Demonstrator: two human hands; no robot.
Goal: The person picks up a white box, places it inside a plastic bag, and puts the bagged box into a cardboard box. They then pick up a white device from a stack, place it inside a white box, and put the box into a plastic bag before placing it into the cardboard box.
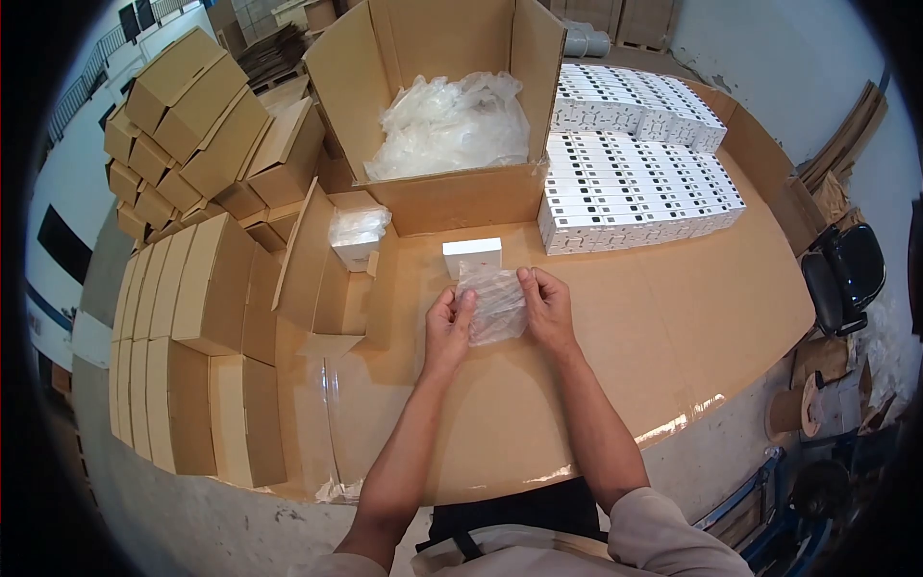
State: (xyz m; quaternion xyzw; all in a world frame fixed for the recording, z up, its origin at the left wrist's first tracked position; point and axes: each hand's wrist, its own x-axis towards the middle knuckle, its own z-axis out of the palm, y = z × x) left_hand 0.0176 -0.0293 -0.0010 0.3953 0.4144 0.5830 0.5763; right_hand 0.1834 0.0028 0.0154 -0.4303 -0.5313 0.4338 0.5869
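Observation:
Between my two hands a clear plastic bag (pixel 497 306) is stretched over the cardboard-covered table. My left hand (pixel 450 327) pinches its left edge, and my right hand (pixel 546 306) pinches its upper right edge. Just beyond the bag stands a small white box (pixel 472 256), partly hidden by the plastic. To the left, an open brown carton (pixel 341 293) holds a white box wrapped in clear plastic (pixel 360 234) at its far end.
A large open carton (pixel 471 199) full of clear bags (pixel 452 125) stands at the back. Rows of white boxes (pixel 639 192) fill the back right. Brown cartons (pixel 197 298) are stacked at the left. A black chair (pixel 846 274) is beyond the right edge.

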